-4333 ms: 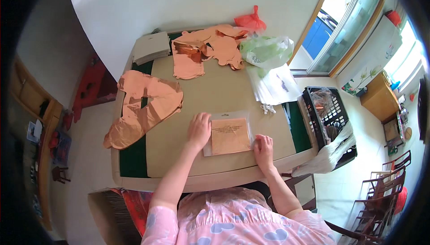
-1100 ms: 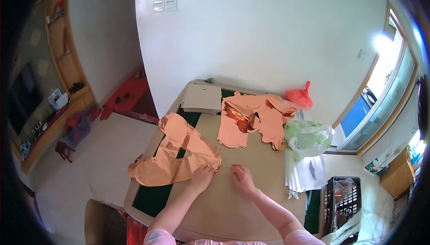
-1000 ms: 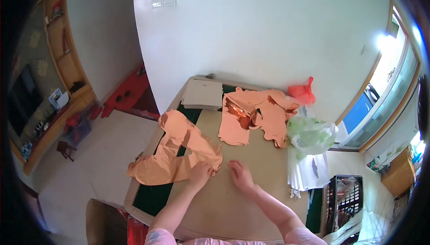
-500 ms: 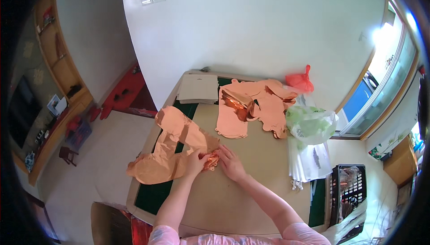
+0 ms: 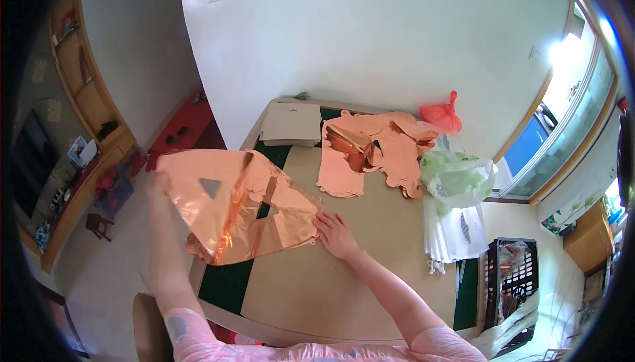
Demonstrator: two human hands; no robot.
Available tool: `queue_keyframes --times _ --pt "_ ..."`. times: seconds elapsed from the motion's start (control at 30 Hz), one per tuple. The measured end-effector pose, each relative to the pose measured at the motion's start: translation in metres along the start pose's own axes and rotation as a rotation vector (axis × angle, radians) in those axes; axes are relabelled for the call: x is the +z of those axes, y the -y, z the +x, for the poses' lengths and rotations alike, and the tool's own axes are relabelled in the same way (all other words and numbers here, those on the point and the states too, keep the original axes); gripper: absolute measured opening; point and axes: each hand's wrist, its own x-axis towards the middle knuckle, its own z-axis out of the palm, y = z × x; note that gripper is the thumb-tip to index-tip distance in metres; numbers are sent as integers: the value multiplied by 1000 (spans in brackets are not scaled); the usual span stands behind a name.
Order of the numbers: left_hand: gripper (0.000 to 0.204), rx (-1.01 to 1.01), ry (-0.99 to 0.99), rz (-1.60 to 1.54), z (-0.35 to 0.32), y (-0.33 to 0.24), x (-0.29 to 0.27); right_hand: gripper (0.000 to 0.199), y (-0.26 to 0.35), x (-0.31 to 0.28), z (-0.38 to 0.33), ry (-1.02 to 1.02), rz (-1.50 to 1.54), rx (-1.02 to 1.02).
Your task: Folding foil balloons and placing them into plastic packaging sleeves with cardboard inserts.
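left hand (image 5: 157, 182): fingers closed on far-left edge of foil sheet (image 5: 231, 206), lifting it off table (image 5: 311, 289) | right hand (image 5: 336, 235): fingers spread flat, tips touching sheet's right corner, pinning it to table | sheet: slants up between both hands | foil stack (image 5: 374, 154): well beyond right fingers | green bag (image 5: 456, 178): far right

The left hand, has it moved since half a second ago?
Yes. The left hand has swung out past the table's left edge, lifting a foil sheet.
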Motion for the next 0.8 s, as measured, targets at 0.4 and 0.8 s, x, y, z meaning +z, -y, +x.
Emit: queue_keyframes --times 0.4,0.8 --pt "34 580 -460 739 -74 -234 179 38 -13 -3 -14 -49 -52 51" --pt "28 404 1009 432 -379 -95 405 31 6 -147 -81 -667 190 361"
